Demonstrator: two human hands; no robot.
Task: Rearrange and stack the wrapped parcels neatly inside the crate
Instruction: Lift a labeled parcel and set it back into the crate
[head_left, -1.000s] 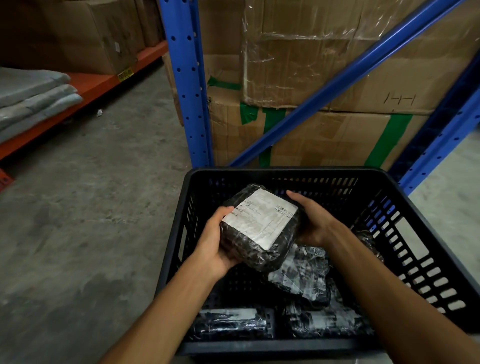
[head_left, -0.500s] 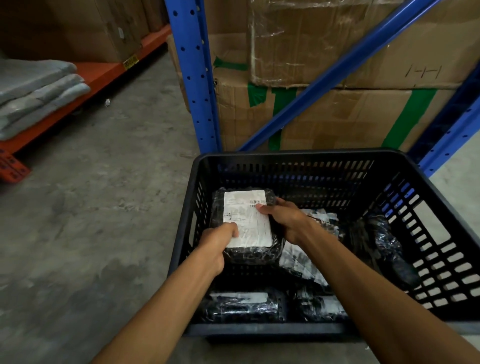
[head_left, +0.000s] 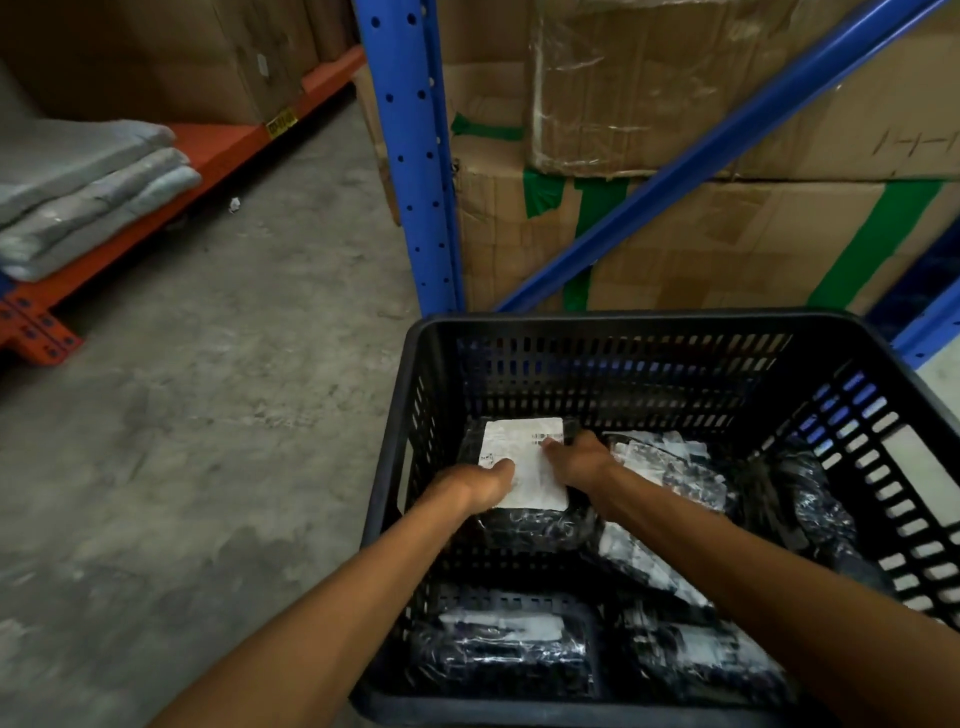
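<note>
both hands press labelled parcel (head_left: 524, 470) flat into crate's (head_left: 649, 325) far-left corner; i judge label kept up, for square base layer. left hand (head_left: 480, 483) grip on near edge, right hand (head_left: 576, 460) on far-right edge, both grasping parcel. other parcels (head_left: 670, 467) loose alongside.

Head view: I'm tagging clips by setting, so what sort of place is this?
Most likely a warehouse or stockroom: blue racking upright, taped cardboard cartons stacked behind it, bare concrete floor.
</note>
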